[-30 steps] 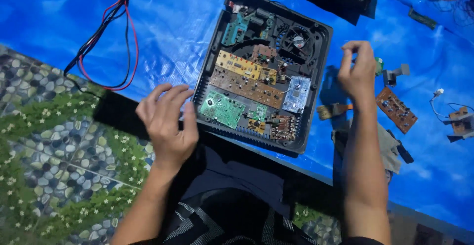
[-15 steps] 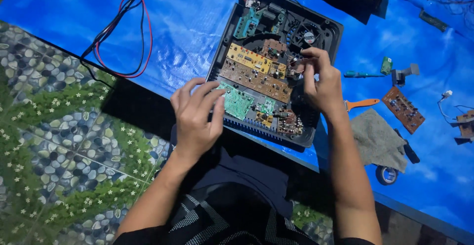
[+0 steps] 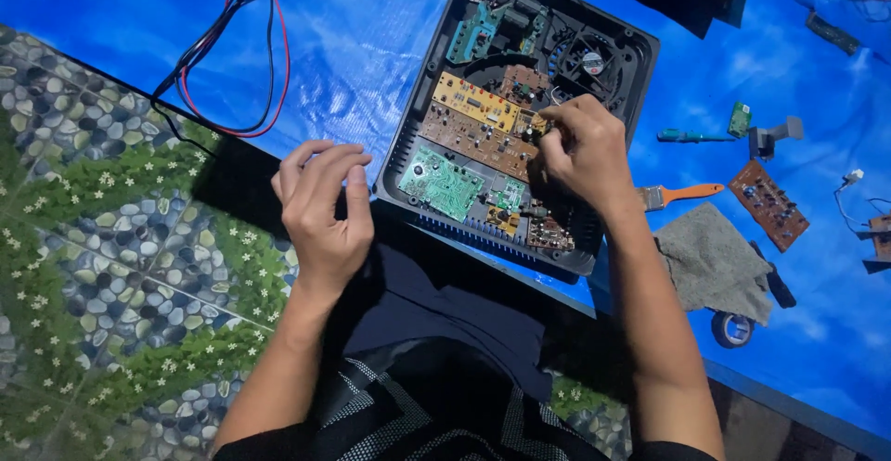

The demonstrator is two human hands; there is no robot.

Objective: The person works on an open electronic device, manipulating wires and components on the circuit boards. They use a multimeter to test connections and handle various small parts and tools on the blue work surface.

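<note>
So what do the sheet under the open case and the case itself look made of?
The blue sheet looks like plastic tarpaulin: glossy, with creases catching light. The case seems to be matte black moulded plastic, ribbed along its near edge, though painted metal can't be ruled out.

Matt black plastic casing (image 3: 608,259) housing glossy green and brown circuit boards (image 3: 442,182); glossy, wrinkled blue plastic sheet (image 3: 353,43); rough grey cloth (image 3: 715,261); smooth orange brush handle (image 3: 694,191).
</note>
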